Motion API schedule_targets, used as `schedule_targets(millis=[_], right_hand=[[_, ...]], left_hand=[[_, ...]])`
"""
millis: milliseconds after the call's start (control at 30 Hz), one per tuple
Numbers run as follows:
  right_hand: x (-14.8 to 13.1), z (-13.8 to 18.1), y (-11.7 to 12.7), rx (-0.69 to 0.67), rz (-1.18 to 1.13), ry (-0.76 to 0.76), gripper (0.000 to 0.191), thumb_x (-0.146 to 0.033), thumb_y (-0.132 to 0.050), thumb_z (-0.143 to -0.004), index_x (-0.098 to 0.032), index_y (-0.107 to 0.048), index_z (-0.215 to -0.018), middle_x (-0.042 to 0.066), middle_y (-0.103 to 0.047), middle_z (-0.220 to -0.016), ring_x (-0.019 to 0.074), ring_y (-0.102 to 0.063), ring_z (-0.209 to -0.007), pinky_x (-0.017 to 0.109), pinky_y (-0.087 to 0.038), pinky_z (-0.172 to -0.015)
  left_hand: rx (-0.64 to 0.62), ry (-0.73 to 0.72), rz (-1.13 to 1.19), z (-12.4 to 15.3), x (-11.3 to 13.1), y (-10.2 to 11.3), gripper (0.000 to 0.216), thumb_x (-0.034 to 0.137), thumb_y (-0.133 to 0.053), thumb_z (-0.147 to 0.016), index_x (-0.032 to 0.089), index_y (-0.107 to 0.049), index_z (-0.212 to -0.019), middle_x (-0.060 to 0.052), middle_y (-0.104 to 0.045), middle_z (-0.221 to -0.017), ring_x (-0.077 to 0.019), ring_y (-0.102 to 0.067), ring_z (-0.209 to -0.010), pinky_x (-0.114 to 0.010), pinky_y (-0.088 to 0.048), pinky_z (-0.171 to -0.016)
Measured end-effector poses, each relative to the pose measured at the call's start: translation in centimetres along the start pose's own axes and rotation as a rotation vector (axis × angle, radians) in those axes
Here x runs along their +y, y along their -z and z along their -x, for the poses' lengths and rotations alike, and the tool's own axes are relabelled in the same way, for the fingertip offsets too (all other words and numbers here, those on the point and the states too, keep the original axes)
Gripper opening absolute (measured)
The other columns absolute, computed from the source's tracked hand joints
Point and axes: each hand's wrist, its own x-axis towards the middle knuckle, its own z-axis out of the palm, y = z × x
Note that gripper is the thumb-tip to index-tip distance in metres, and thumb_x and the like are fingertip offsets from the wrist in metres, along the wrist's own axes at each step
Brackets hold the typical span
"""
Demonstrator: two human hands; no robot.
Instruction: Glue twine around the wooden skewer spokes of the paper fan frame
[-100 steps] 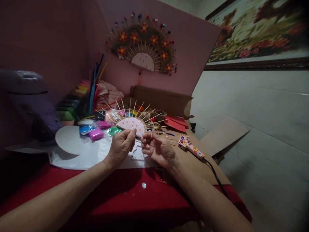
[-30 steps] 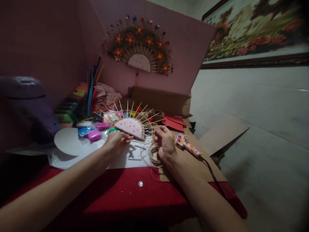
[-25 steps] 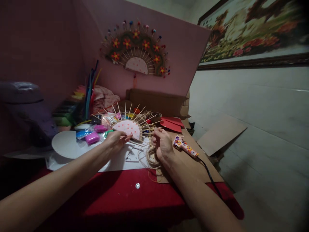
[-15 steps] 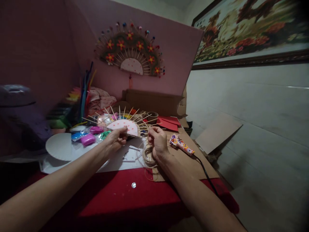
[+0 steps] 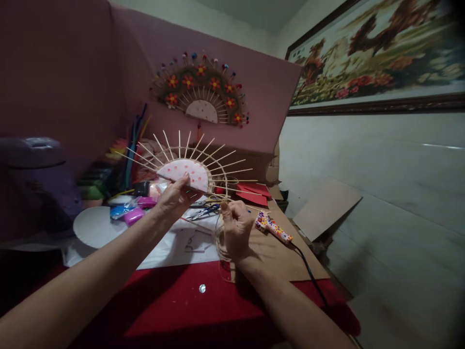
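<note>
My left hand (image 5: 180, 193) grips the lower edge of a half-round fan frame (image 5: 174, 169), thumb on its white, pink-dotted face. Thin wooden sticks (image 5: 213, 154) spread from its curved rim like rays. A strand of twine (image 5: 225, 170) runs in an arc across the sticks and comes down at the right to my right hand (image 5: 238, 225). That hand is closed, thumb and fingers pinched on the twine. Below it hangs a loose coil of the same twine (image 5: 220, 237), partly hidden by the hand.
A flowered glue gun (image 5: 272, 227) lies on cardboard (image 5: 290, 261) at the right, its black cord trailing forward. Scissors (image 5: 203, 212), red paper (image 5: 252, 193) and bagged coloured clay (image 5: 134, 216) lie around. A finished fan (image 5: 201, 92) hangs behind. A purple flask (image 5: 38, 179) stands left.
My left hand has raised and tipped the fan frame so its face and sticks show more. My right hand has moved slightly down, and the twine now shows as an arc over the sticks.
</note>
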Motion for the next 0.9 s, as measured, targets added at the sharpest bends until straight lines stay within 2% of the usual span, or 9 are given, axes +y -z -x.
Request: schedule_targets(millis=[100, 200, 300, 367, 433, 500, 700, 900], right_hand=[[0.4, -0.4, -0.6, 0.047, 0.033, -0.147, 0.035, -0.045, -0.068, -0.074, -0.020, -0.046, -0.063, -0.001, -0.046, -0.071, 0.0131, -0.044, -0.067, 0.028, -0.040, -0.067], [0.9, -0.3, -1.3, -0.006, -0.249, -0.432, 0.042, -0.045, -0.077, -0.062, -0.020, -0.049, -0.080, 0.001, -0.055, -0.080, 0.0136, -0.052, -0.072, 0.029, -0.045, -0.069], [0.8, -0.3, -1.4, -0.177, -0.648, -0.679, 0.049, -0.039, -0.079, -0.060, -0.022, -0.046, -0.091, -0.001, -0.060, -0.082, 0.0100, -0.054, -0.059, 0.024, -0.046, -0.055], [0.4, -0.4, -1.2, -0.359, -0.770, -0.770, 0.042, -0.040, -0.075, -0.067, -0.021, -0.048, -0.093, -0.005, -0.058, -0.068, 0.0047, -0.041, -0.041, 0.017, -0.032, -0.039], [0.2, -0.5, -0.8, -0.470, -0.780, -0.779, 0.032, -0.044, -0.067, -0.075, -0.019, -0.053, -0.090, -0.009, -0.048, -0.052, 0.0023, -0.024, -0.034, 0.016, -0.016, -0.033], [0.2, -0.5, -0.5, -0.482, -0.763, -0.737, 0.032, -0.049, -0.061, -0.080, -0.017, -0.056, -0.082, -0.011, -0.037, -0.045, 0.0023, -0.017, -0.034, 0.017, -0.010, -0.034], [0.4, -0.5, -0.3, -0.429, -0.690, -0.614, 0.034, -0.049, -0.060, -0.081, -0.016, -0.056, -0.071, -0.010, -0.031, -0.046, 0.0036, -0.018, -0.039, 0.019, -0.010, -0.038], [0.6, -0.7, -0.1, -0.402, -0.629, -0.631, 0.030, -0.046, -0.062, -0.080, -0.016, -0.059, -0.073, -0.010, -0.028, -0.046, 0.0048, -0.016, -0.040, 0.021, -0.010, -0.039]], left_hand=[[-0.079, -0.041, 0.035, -0.2, 0.5, -0.2, 0.007, 0.015, -0.055, -0.083, 0.016, -0.059, -0.078, -0.004, -0.068, -0.068, -0.0174, -0.066, -0.063, -0.035, -0.058, -0.065], [-0.107, -0.057, 0.061, -0.3, 0.8, 0.0, 0.008, 0.015, -0.054, -0.084, 0.016, -0.060, -0.080, -0.004, -0.069, -0.068, -0.0177, -0.066, -0.064, -0.036, -0.058, -0.065], [-0.101, -0.036, 0.097, -0.3, 1.0, 0.5, 0.009, 0.015, -0.054, -0.085, 0.016, -0.061, -0.079, -0.004, -0.070, -0.069, -0.0177, -0.066, -0.064, -0.038, -0.058, -0.068], [-0.082, -0.016, 0.126, -0.3, 1.1, 1.1, 0.007, 0.015, -0.056, -0.083, 0.016, -0.061, -0.078, -0.005, -0.070, -0.069, -0.0178, -0.066, -0.065, -0.039, -0.057, -0.071], [-0.063, 0.000, 0.146, -0.2, 1.1, 1.6, 0.004, 0.015, -0.059, -0.082, 0.016, -0.060, -0.078, -0.004, -0.071, -0.069, -0.0175, -0.067, -0.065, -0.039, -0.057, -0.074], [-0.049, 0.010, 0.156, 0.0, 1.2, 2.1, 0.004, 0.015, -0.060, -0.081, 0.017, -0.060, -0.077, -0.004, -0.071, -0.069, -0.0171, -0.067, -0.064, -0.040, -0.057, -0.074], [-0.031, 0.023, 0.190, 0.7, 1.7, 2.4, 0.007, 0.013, -0.058, -0.082, 0.019, -0.062, -0.082, -0.003, -0.072, -0.074, -0.0162, -0.067, -0.065, -0.039, -0.059, -0.072], [0.003, 0.049, 0.247, 0.7, 1.8, 2.3, 0.016, 0.008, -0.060, -0.080, 0.020, -0.063, -0.090, -0.004, -0.072, -0.074, -0.0164, -0.068, -0.066, -0.034, -0.060, -0.068]])
